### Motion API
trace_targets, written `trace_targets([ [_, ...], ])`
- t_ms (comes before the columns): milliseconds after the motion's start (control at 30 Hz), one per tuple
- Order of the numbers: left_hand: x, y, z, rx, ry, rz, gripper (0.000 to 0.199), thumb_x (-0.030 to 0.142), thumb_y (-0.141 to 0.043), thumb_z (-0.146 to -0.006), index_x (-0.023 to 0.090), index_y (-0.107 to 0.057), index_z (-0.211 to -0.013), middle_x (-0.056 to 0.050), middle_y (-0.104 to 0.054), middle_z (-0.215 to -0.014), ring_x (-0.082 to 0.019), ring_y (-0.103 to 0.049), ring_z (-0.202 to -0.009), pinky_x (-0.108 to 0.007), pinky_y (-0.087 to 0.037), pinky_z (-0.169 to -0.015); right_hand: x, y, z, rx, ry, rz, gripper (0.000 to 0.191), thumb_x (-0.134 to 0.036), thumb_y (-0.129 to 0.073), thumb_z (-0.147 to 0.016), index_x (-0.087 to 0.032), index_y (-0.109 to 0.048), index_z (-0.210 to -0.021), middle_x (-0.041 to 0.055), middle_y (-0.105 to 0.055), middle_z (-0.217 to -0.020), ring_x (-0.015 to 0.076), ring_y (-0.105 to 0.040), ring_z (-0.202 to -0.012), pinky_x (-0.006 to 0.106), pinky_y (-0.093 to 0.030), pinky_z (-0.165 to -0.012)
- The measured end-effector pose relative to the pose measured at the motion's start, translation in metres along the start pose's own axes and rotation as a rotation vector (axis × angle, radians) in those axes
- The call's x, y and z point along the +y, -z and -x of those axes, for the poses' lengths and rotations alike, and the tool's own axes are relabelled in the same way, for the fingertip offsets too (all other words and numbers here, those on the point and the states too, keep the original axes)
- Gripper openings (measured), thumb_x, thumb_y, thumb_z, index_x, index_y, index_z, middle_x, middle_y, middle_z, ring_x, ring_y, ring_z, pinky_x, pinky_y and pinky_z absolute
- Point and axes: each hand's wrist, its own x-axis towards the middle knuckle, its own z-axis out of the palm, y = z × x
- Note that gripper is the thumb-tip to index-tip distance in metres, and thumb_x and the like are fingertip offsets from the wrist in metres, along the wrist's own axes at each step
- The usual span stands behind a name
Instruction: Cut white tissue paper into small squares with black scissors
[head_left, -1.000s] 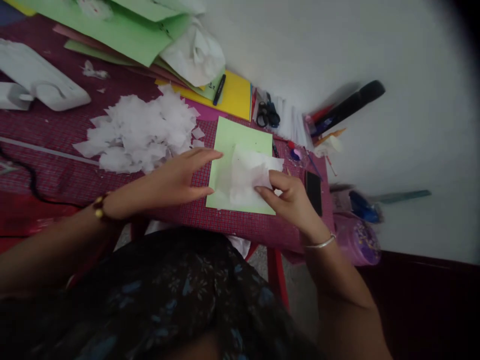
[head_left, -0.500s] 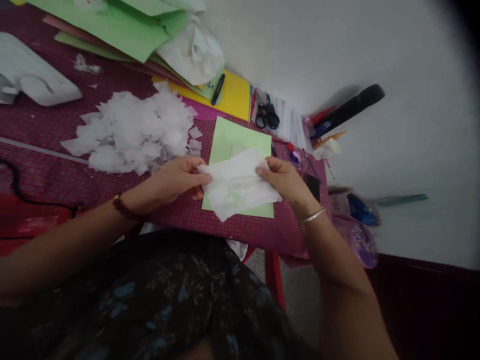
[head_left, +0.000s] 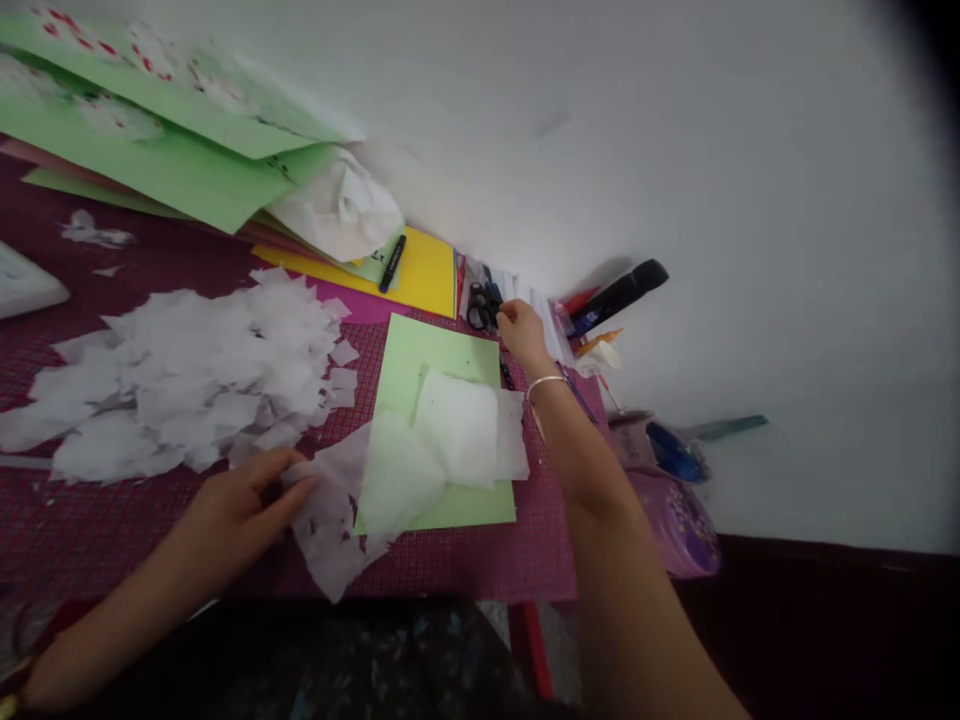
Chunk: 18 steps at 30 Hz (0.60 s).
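Note:
My left hand (head_left: 244,500) pinches the left corner of a thin sheet of white tissue paper (head_left: 337,545) between thumb and fingers. That sheet spreads over the lower left of a light green sheet (head_left: 409,350) on the table. A folded piece of white tissue (head_left: 457,430) lies on the green sheet's right half. Beyond it, my right hand (head_left: 521,330) is stretched out, its curled fingertips at the handles of a pair of black scissors (head_left: 480,305). The heap of torn white tissue pieces (head_left: 202,370) lies to the left, just beyond my left hand.
Green sheets with red-and-white decorations (head_left: 180,140) are stacked at the back left. A black marker (head_left: 392,264) lies on yellow paper (head_left: 431,280). Against the wall at right are a dark long object (head_left: 622,295) and a purple tub (head_left: 675,520). A plaid cloth (head_left: 547,540) covers the table.
My right hand has let go of the tissue and moved out to the scissors. My left hand has drawn its edge leftward and down. The view has shifted right.

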Motion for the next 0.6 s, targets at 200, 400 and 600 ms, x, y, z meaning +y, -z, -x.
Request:
trace_targets([
  [200,0.002,0.003,0.007,-0.011,0.089,0.016,0.019,0.039,-0.058,-0.091,0.022,-0.063,-0.085,0.005,-0.059,-0.059,-0.012,-0.057,-0.048,-0.023,-0.042,-0.043,-0.024,-0.015,-0.011,-0.124,0.055,0.300,0.047,-0.023,-0.066,-0.088,0.003,-0.057,-0.126,0.0326,-0.063,-0.124,0.0368,-0.059,-0.120,0.055,-0.042,-0.099],
  [400,0.017,0.000,0.014,-0.196,0.202,0.227,0.032,0.033,-0.069,-0.084,0.021,-0.062,-0.112,-0.004,-0.074,-0.100,-0.021,-0.070,-0.086,-0.031,-0.057,-0.071,-0.017,-0.010,-0.044,-0.230,0.094,0.327,0.051,-0.023,-0.071,-0.084,-0.001,-0.059,-0.128,0.0284,-0.067,-0.121,0.0437,-0.058,-0.127,0.061,-0.047,-0.096],
  [600,0.026,0.004,0.034,-0.059,0.074,-0.150,0.064,0.028,-0.066,-0.087,0.023,-0.044,-0.147,-0.002,-0.071,-0.090,-0.021,-0.066,-0.073,-0.033,-0.050,-0.062,0.010,0.047,-0.004,-0.204,-0.067,-0.284,0.051,-0.036,-0.060,-0.085,-0.020,-0.058,-0.133,-0.0013,-0.075,-0.084,0.0165,-0.071,-0.075,0.031,-0.041,-0.061],
])
